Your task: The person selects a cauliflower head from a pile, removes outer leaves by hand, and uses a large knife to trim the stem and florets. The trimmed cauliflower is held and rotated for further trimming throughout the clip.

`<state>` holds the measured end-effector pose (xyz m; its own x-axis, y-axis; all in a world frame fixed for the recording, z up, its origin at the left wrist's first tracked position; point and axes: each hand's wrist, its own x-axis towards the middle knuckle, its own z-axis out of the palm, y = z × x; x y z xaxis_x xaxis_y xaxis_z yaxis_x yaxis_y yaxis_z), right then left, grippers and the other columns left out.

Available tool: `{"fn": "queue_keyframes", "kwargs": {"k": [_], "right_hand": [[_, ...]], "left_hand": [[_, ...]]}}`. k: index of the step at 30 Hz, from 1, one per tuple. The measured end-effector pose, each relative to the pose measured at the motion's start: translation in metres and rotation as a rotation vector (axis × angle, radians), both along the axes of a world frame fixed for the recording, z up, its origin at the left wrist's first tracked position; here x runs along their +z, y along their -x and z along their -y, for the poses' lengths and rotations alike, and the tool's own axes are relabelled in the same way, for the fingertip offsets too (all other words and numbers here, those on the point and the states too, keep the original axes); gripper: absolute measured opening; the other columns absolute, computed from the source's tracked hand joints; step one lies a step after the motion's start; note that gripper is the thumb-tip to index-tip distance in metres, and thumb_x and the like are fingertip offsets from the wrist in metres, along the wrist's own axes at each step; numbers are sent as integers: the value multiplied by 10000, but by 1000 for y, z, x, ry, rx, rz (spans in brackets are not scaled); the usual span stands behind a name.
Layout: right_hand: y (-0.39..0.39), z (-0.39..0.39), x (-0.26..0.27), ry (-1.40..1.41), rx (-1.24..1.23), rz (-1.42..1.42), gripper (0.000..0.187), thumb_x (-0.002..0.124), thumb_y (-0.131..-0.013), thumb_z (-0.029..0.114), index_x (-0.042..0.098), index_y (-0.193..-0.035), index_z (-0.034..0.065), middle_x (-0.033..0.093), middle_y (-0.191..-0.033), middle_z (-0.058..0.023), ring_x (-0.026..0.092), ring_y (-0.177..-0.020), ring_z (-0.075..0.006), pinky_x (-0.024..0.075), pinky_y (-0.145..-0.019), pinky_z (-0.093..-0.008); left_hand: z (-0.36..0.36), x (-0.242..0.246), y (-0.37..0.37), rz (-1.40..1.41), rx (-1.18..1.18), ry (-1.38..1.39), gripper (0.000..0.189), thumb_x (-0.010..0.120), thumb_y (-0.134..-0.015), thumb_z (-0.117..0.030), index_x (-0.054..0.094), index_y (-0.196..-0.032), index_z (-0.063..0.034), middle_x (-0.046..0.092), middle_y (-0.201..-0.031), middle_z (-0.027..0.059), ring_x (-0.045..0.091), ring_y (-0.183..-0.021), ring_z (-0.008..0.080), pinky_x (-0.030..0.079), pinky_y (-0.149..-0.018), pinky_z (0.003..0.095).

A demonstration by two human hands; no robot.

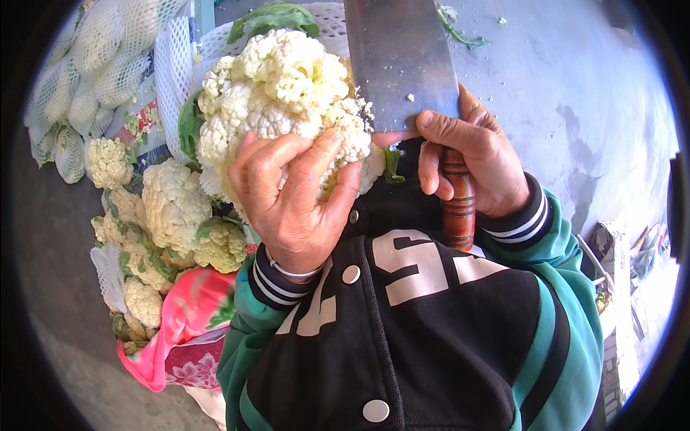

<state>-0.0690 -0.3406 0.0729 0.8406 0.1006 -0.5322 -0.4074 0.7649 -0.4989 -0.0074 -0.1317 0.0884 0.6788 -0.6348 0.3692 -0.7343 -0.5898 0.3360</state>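
A large white cauliflower (pixel 285 86) fills the upper middle of the head view, and my left hand (pixel 296 188) is spread over its near side, gripping it. To the right, my right hand (pixel 469 145) holds a cleaver (pixel 404 64) by its turned wooden handle (pixel 458 210), thumb resting against the base of the blade. The broad steel blade points away from me, its left edge right beside the cauliflower; whether it touches the curds I cannot tell. Crumbs of curd cling to the steel. Green leaves (pixel 275 20) stick out around the head.
Several loose cauliflowers (pixel 175 204) are heaped at the left beside a pink cloth (pixel 183 312). Beyond them lie cauliflowers in white foam nets (pixel 102 48). A loose foam net (pixel 173 81) hangs next to the held head. Leaf scraps (pixel 463 32) lie on the grey floor (pixel 555 70).
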Motion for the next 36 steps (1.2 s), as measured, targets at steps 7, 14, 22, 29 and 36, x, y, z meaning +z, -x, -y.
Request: {"fn": "queue_keyframes", "kwargs": {"k": [7, 14, 22, 29, 36], "right_hand": [[3, -2, 11, 97, -6, -16, 283, 504, -992, 109, 403, -1243, 24, 702, -1043, -216, 671, -541, -169, 483, -404, -204], [9, -10, 18, 209, -40, -15, 184, 491, -990, 91, 465, -1166, 41, 716, -1003, -132, 673, -577, -142, 479, -413, -211], [8, -17, 16, 220, -69, 9, 177, 504, -988, 92, 470, -1157, 50, 713, -995, -117, 672, -581, -141, 486, -418, -220], [11, -21, 18, 309, -102, 30, 311, 532, -990, 143, 420, -1261, 41, 712, -1026, -186, 658, -532, -155, 492, -422, -212], [13, -20, 17, 322, -100, 13, 293, 530, -994, 133, 439, -1262, 56, 714, -1030, -177, 670, -551, -163, 493, -426, -213]], "left_hand": [[3, -3, 2, -47, 39, 99, 441, 844, -635, -102, 705, -1053, -89, 575, -1030, 53, 556, -990, 249, 396, -1024, 487], [4, -2, 3, -41, 40, 100, 435, 845, -635, -90, 701, -1044, -67, 581, -1030, 77, 566, -980, 264, 409, -1022, 503], [2, -1, 1, -39, -5, 65, 423, 842, -639, -92, 706, -1038, -64, 573, -1025, 74, 570, -978, 266, 405, -1020, 520], [3, -3, 3, -43, 22, 115, 431, 842, -647, -98, 698, -1052, -65, 578, -1030, 79, 567, -987, 270, 390, -1041, 520], [2, -2, 3, -47, 9, 76, 428, 841, -648, -93, 696, -1050, -63, 571, -1039, 87, 567, -988, 275, 388, -1042, 524]]}}
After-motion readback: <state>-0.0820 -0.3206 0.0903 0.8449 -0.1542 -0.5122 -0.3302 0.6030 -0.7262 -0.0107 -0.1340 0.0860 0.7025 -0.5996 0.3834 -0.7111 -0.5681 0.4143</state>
